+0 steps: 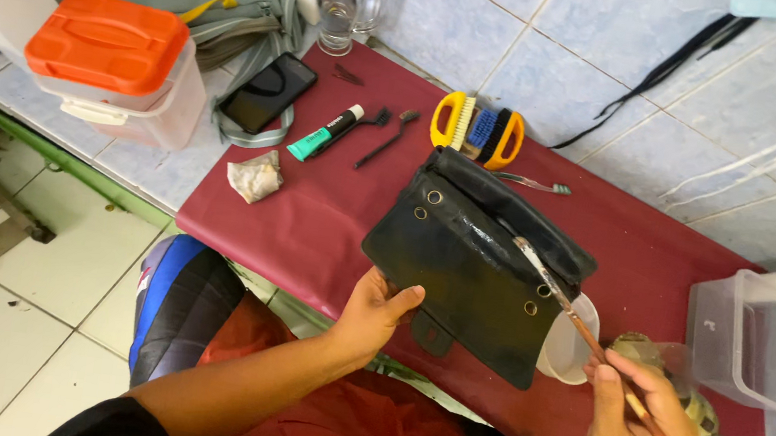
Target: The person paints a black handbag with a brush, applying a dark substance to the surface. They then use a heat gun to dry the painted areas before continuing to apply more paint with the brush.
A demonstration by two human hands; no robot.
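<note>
Bag gripped by left hand half-hides cup; right hand pinches brush.

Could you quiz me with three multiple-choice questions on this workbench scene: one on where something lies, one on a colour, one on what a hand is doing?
1. Where does the phone lie?
A. Left of the maroon mat, on the tiled counter
B. Inside the clear plastic tub
C. On the floor

2. What colour is the lid of the plastic container at upper left?
A. Blue
B. Orange
C. Black

3. What is the right hand doing?
A. Resting empty on the mat
B. Lifting the glass mug
C. Holding a paintbrush with its tip on the black leather bag

Answers: 1 A, the phone sits on the pale tiles beside the mat's left edge. 2 B, the lid is bright orange. 3 C, the fingers grip the wooden handle while the left hand steadies the bag's lower edge.
</note>
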